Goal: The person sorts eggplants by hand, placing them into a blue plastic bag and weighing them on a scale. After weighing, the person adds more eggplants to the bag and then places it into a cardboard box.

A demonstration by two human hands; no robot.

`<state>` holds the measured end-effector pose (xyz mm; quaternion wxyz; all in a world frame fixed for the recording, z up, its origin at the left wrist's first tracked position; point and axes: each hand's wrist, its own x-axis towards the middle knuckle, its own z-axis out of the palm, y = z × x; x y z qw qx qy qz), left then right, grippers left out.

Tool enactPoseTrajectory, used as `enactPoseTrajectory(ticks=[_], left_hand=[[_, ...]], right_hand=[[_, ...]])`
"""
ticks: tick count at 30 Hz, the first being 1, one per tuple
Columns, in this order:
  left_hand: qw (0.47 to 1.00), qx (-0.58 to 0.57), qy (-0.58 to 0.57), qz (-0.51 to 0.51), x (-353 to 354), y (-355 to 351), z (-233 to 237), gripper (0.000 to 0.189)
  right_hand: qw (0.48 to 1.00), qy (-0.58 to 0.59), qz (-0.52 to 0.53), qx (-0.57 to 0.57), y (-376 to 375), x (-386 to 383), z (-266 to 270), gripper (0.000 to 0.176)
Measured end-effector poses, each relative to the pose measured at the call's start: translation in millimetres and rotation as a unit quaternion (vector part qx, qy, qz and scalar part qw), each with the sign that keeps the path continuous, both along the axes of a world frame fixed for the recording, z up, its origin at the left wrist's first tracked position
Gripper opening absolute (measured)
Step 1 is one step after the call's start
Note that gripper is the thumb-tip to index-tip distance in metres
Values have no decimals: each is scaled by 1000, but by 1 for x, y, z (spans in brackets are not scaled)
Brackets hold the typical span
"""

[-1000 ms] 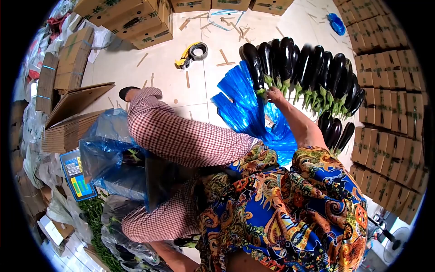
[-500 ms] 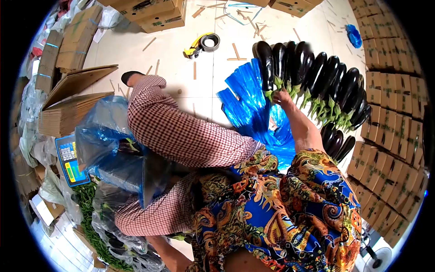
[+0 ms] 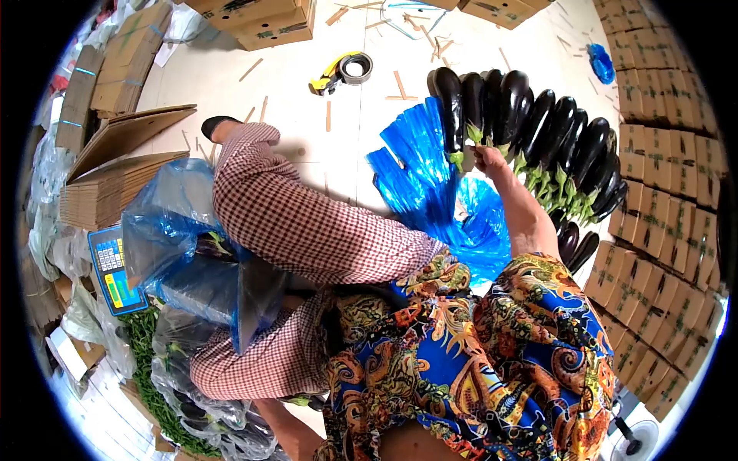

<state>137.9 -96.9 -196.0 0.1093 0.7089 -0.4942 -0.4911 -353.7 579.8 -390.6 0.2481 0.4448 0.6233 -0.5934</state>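
Note:
My right hand [image 3: 489, 158] reaches to the stem ends of a row of dark purple eggplants [image 3: 516, 107]. Its fingers are closed at the green stem of one of them, partly hiding the stem. The row fans out on the floor, green caps toward me. Beside the hand lies a crumpled pile of blue plastic film [image 3: 419, 157]. Of my left arm only the forearm shows at the lower left; its hand is hidden below my leg and clothing.
Stacked cardboard cartons [image 3: 665, 230] line the right side. A yellow tape dispenser [image 3: 342, 73] lies on the floor among cardboard scraps. At left, a blue plastic bag [image 3: 173, 207] holding eggplant sits by a scale display [image 3: 115, 269], folded cardboard [image 3: 123, 184] and green peppers [image 3: 142, 346].
My right hand has shifted slightly up and to the right along the stems. An eggplant blurred at its tip before now lies still. The whole view has moved a little.

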Motion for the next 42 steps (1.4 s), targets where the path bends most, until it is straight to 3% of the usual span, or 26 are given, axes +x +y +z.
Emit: enactPoseTrajectory(ticks=[2, 3, 7, 8, 9, 11, 12, 13, 14, 15, 18, 20, 21, 22, 24, 25, 26, 28, 29, 32, 33, 34, 37, 40, 41, 42], left_hand=[[1000, 9, 4, -5, -1, 0, -7, 20], [1000, 14, 4, -9, -3, -1, -10, 20], [999, 26, 33, -22, 2, -7, -23, 19], [999, 21, 41, -21, 11, -6, -27, 19], [999, 12, 46, -21, 13, 1, -30, 19], [998, -24, 52, -23, 21, 7, -40, 19], [997, -48, 53, -17, 26, 8, -41, 18], [996, -74, 53, -11, 31, 8, -43, 18], [993, -104, 55, 0, 36, 11, -43, 18], [989, -134, 63, 5, 29, 12, -41, 18], [968, -236, 81, 39, 36, 3, -29, 18], [938, -337, 63, 56, 34, -4, -10, 15], [923, -380, 44, 54, 32, -6, 8, 16], [903, -426, 28, 49, 20, -7, 36, 17], [830, -553, -72, 8, 21, -22, 71, 15], [801, -590, -104, 14, 35, -40, 81, 20], [770, -623, -136, 19, 53, -62, 86, 28], [744, -593, -303, 55, 105, -110, 70, 50], [754, -562, -327, 94, 130, -130, 51, 75], [834, -372, -377, 152, 165, -162, 21, 88], [871, -381, -275, 143, 184, -174, 3, 97], [877, -358, -278, 157, 198, -185, -18, 96], [887, -290, -292, 210, 160, -168, 14, 89], [915, -305, -102, 243, 148, -151, 44, 86], [931, -295, 44, 212, 179, -159, 25, 73], [932, -268, 122, 213, 176, -153, 38, 69]], right_hand=[[960, 58, 152, 227, 8, 1, 7, 26], [874, 62, 247, 413, 13, 0, 10, 34], [810, -5, 337, 479, 13, 3, 22, 45], [793, 47, 349, 497, 32, 9, -13, 45], [850, -13, 320, 419, 36, 0, -14, 44], [877, -51, 280, 386, 38, -22, -34, 50], [872, 61, 300, 381, 37, -26, -33, 54], [821, 136, 324, 450, 39, -39, -59, 52], [693, 89, 436, 567, 68, -67, -60, 38], [859, 165, 316, 366, 75, -72, -47, 41], [853, 207, 336, 341, 41, -101, -7, 31], [904, 271, 260, 204, 39, -140, -16, 22], [886, 308, 303, 167, 13, -147, 12, 21], [879, 324, 345, 55, 18, -180, 6, 22], [866, 370, 331, 56, -46, -188, 51, 28], [849, 363, 378, 62, -68, -200, 68, 27], [850, 369, 366, 88, -97, -198, 88, 40], [782, 416, 460, 60, -142, -193, 126, 58], [759, 417, 491, 89, -168, -189, 145, 72], [719, 451, 526, 56, -220, -185, 179, 71], [711, 481, 513, 15, -241, -172, 194, 61], [761, 416, 492, 76, -250, -188, 197, 44], [768, 434, 467, 59, -319, -145, 248, 26], [725, 447, 524, 5, -373, -124, 283, 27], [715, 456, 530, 11, -393, -111, 294, 27], [705, 465, 535, 17, -412, -99, 304, 27]])
